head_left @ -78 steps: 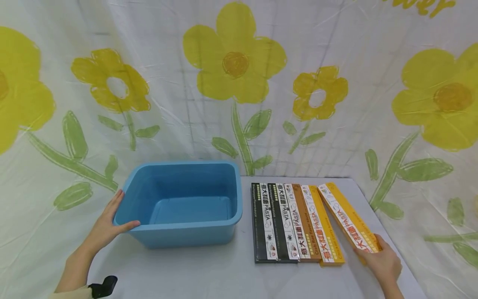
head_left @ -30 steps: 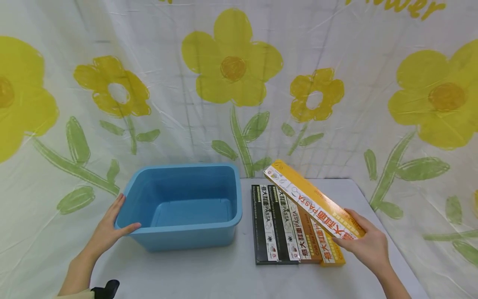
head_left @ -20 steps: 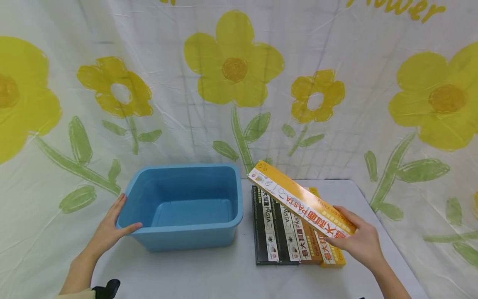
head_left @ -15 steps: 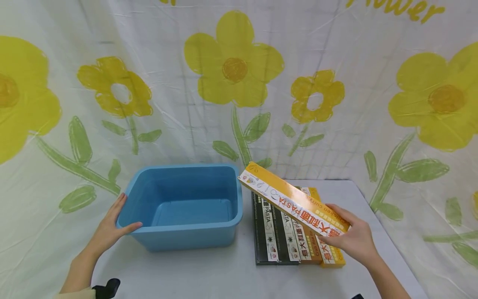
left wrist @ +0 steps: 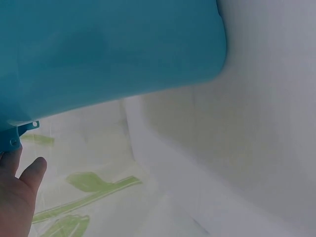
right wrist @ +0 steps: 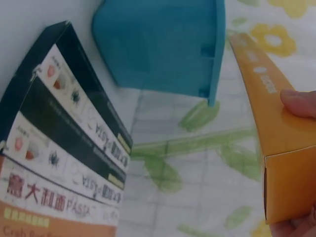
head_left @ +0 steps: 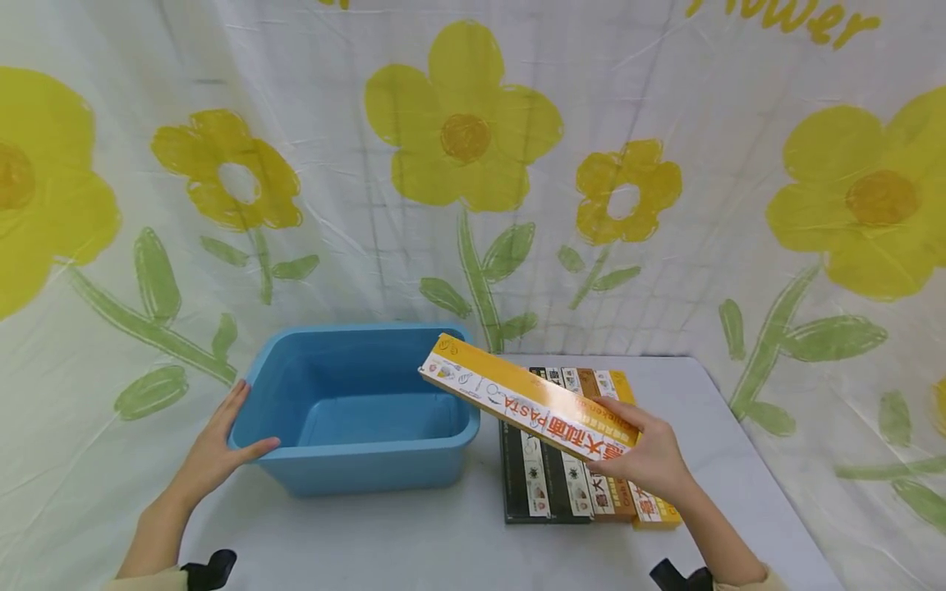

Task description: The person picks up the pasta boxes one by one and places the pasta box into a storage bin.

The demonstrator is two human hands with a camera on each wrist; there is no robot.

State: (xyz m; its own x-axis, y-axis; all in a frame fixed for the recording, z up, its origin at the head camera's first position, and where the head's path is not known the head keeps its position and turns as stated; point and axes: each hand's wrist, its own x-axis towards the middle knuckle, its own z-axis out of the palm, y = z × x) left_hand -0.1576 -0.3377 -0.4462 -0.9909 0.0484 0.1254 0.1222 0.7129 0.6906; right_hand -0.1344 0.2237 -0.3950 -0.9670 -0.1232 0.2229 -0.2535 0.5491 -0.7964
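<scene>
A blue plastic bin [head_left: 362, 472] stands on the table at centre left, its inside bare. My left hand [head_left: 207, 455] grips the bin's left rim, thumb over the front corner and fingers along the side. My right hand [head_left: 650, 451] holds the near end of a yellow pasta box [head_left: 510, 390], raised and tilted, its far end over the bin's right rim. Below it lies a row of pasta boxes: two black ones [head_left: 516, 497], a brown one [head_left: 619, 499] and another yellow one [head_left: 658, 513], all partly covered. The right wrist view shows my right thumb [right wrist: 298, 102] on the box's side.
The white table [head_left: 355, 542] ends on the right at a slanting edge [head_left: 776, 484]. Behind it hangs a white curtain [head_left: 332, 164] printed with yellow flowers, close to the bin's back. The row of boxes lies just right of the bin.
My right hand has lifted the yellow pasta box from the right end of the row and carried it left, over the other boxes to the bin. My left hand stays on the rim.
</scene>
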